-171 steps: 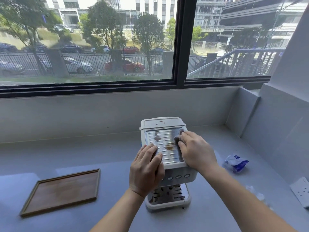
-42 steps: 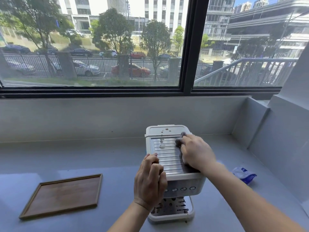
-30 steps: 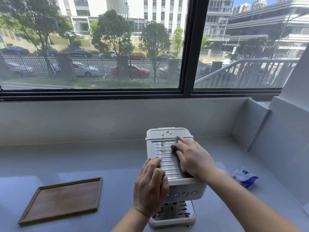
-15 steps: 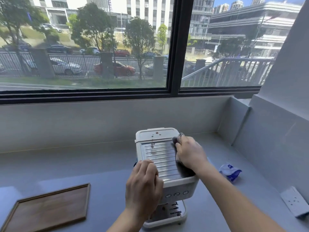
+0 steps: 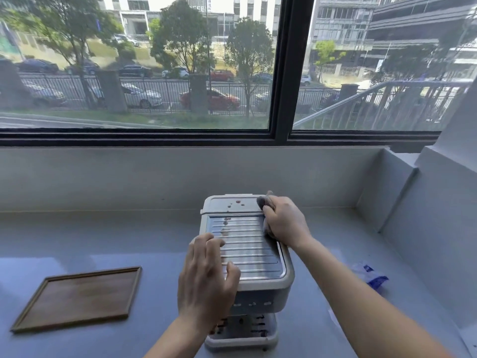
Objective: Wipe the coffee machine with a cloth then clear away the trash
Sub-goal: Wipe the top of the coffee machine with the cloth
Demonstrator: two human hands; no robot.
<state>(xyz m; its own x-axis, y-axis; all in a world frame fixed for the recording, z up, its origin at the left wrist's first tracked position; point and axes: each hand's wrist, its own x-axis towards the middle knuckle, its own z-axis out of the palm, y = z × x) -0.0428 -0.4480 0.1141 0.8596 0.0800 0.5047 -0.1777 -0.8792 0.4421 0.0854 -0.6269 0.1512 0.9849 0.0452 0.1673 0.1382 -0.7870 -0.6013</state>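
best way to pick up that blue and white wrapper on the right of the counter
Pinch the wrapper at its raised crumpled blue end, coming from above with the right hand. It lies loose and flattish on the counter, apart from the coffee machine, so a top pinch probably suits.

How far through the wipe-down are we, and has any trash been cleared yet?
Done: most of the ribbed top plate looks clean. In hand: the right hand presses the cloth at the coffee machine top's back right corner, while the left hand steadies its front left. Left: brown spots along the back left, dirt on the drip tray, and the blue-and-white wrapper, untouched on the counter.
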